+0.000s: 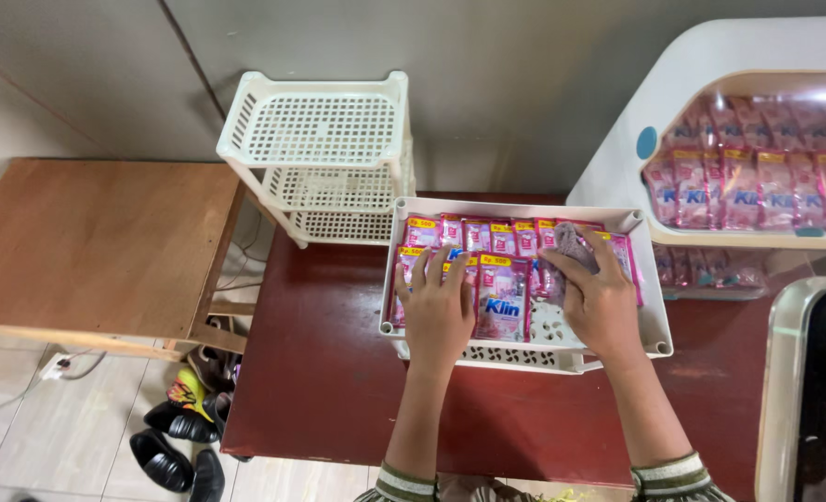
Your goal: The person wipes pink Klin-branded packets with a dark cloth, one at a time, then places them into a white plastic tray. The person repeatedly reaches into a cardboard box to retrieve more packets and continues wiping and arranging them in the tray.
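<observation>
A white plastic tray [650,321] stands on a dark red table [329,372], filled with several pink sachets [502,302] in rows. My left hand [436,307] lies flat on the sachets at the tray's left side, fingers spread. My right hand [599,297] is over the tray's right side, fingers closed on a small greyish-purple cloth [571,244] pressed against the sachets at the back right. A bare perforated patch of tray floor shows between my hands.
A white three-tier plastic rack [315,130] stands behind the tray on the left. A brown wooden table [97,246] is at left. More pink sachets [757,177] fill a white display case at right. Shoes [176,442] lie on the tiled floor.
</observation>
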